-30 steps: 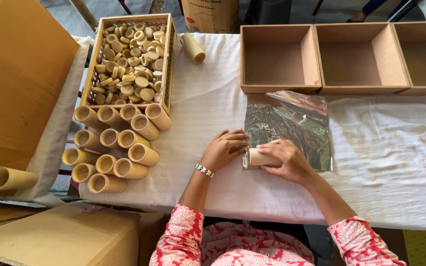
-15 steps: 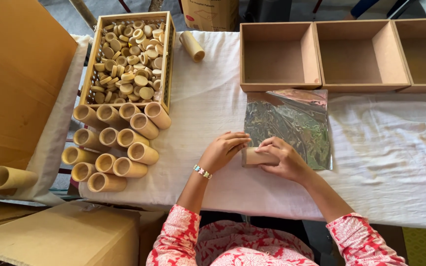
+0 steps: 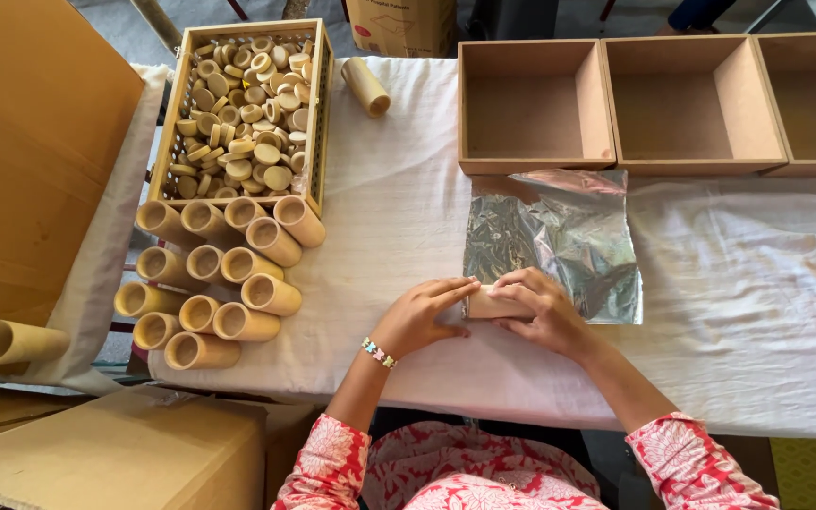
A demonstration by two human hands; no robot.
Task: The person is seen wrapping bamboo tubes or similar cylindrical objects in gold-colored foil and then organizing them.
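A short pale wooden tube (image 3: 491,304) lies on its side at the near edge of a silver foil sheet (image 3: 559,231). My right hand (image 3: 545,312) is wrapped over the tube from the right. My left hand (image 3: 422,316), with a bead bracelet at the wrist, presses its fingertips against the tube's left end. Both hands rest on the white cloth (image 3: 399,217) that covers the table.
A stack of open wooden tubes (image 3: 224,283) lies at the left, below a slatted crate (image 3: 318,113) full of small round wooden caps. One tube (image 3: 366,87) lies alone at the back. Three empty wooden boxes (image 3: 531,104) line the far edge. Cardboard cartons (image 3: 30,142) stand left.
My hands and the tube have stayed at the foil's near edge. My left fingers have slid along to the tube's left end.
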